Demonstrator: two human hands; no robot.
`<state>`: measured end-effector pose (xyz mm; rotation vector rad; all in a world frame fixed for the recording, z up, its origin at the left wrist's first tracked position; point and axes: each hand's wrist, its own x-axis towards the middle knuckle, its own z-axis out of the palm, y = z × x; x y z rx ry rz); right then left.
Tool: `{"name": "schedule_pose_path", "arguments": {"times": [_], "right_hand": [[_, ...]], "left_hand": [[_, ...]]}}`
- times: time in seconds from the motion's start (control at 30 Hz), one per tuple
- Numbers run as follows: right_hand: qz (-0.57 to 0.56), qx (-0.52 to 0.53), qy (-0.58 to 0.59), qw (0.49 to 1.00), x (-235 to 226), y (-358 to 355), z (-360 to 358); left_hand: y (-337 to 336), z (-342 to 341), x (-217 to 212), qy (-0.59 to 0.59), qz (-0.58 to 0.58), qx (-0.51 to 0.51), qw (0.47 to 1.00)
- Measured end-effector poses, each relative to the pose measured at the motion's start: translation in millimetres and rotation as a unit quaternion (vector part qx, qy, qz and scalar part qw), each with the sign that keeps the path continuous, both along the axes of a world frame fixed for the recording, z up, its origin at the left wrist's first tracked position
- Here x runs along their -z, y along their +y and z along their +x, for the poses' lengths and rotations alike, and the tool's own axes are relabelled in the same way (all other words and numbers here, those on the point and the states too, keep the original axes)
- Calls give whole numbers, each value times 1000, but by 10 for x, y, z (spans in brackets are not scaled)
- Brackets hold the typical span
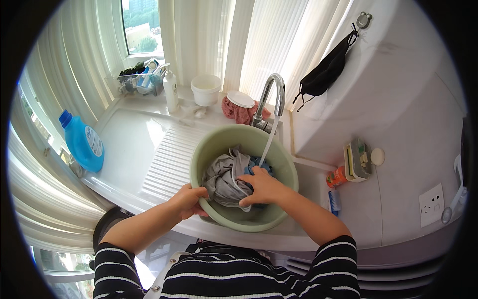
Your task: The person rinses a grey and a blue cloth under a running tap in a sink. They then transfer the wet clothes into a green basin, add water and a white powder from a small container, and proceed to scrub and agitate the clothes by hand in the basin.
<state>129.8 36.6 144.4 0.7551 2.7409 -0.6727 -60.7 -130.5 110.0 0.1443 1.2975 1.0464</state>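
Observation:
A pale green basin (203, 149) rests over the sink, tilted slightly toward me. My left hand (188, 200) grips its near left rim, thumb over the edge and fingers underneath. Inside lie a wet-looking grey garment (222, 174) and a blue cloth (256, 163). My right hand (264, 186) reaches into the basin with fingers spread and curved over the clothes; whether it pinches any fabric is hard to make out. From the chrome faucet (279, 92) a stream of water (269, 141) runs down into the basin beside the blue cloth.
Left of the basin is a ribbed washboard surface (172, 154), with a blue detergent bottle (82, 142) beyond. A white pump bottle (171, 89), a white tub (205, 90) and a pink cloth (238, 112) line the back. A caddy (357, 159) and a blue brush (334, 202) sit right.

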Motion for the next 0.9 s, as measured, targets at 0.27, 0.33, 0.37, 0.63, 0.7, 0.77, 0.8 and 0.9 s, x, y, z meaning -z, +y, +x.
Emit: {"name": "schedule_pose_path", "arguments": {"times": [0.27,0.33,0.37,0.63,0.7,0.77,0.8,0.9], "right_hand": [[160,213,139,954,98,558,970],[149,324,170,919,282,493,1198],[23,388,163,907,334,422,1256],[-356,561,226,712,818,119,1485],[-339,564,237,715,779,79,1440],[-336,565,240,714,801,79,1436],[-334,566,242,714,808,83,1437],[-329,566,238,718,888,88,1472]], "left_hand": [[6,20,61,-54,-31,5,998],[26,64,125,-61,-39,-9,997],[14,74,162,-63,-44,-18,997],[-25,50,296,-60,-27,15,998],[-34,19,409,-60,-34,16,997],[-27,-9,468,-65,-42,14,997],[-23,-24,495,-68,-44,13,997],[2,-44,609,-11,-53,25,998]]}}
